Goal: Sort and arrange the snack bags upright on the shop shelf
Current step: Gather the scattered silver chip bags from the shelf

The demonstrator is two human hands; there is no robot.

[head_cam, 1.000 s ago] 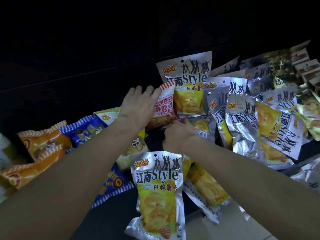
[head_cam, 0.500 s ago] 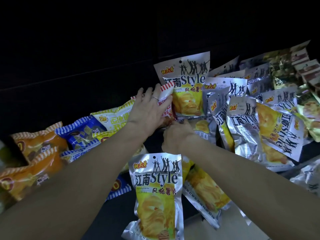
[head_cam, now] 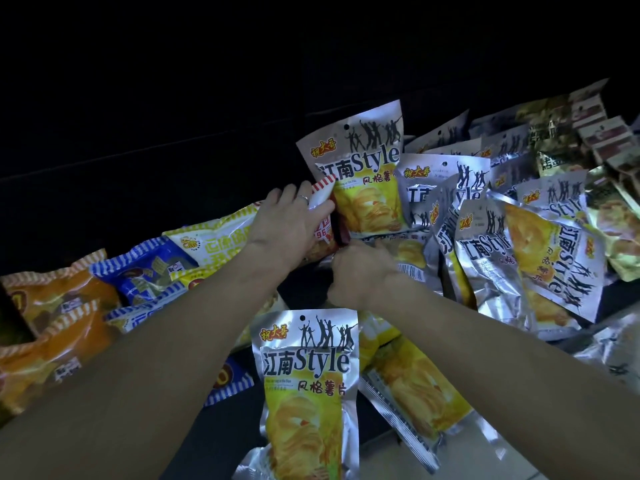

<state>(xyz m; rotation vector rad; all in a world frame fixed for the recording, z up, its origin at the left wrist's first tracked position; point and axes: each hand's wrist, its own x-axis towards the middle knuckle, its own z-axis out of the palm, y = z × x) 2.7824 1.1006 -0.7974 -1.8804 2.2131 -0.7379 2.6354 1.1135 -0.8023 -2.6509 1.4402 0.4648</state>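
While the red-striped bag (head_cam: 320,216) is grasped by the left hand (head_cam: 284,226), its light, crinkly, slippery film is best pinched at the seam; the right hand's (head_cam: 360,271) grip is hidden.

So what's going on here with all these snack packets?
A person is sorting snack bags on a dark shop shelf. The left hand grips a red-and-white striped bag, holding it against an upright silver-and-yellow chip bag. The right hand is curled low at the striped bag's base; what it holds is hidden. Orange bags and blue bags sit to the left, and more silver chip bags lie tumbled on the right.
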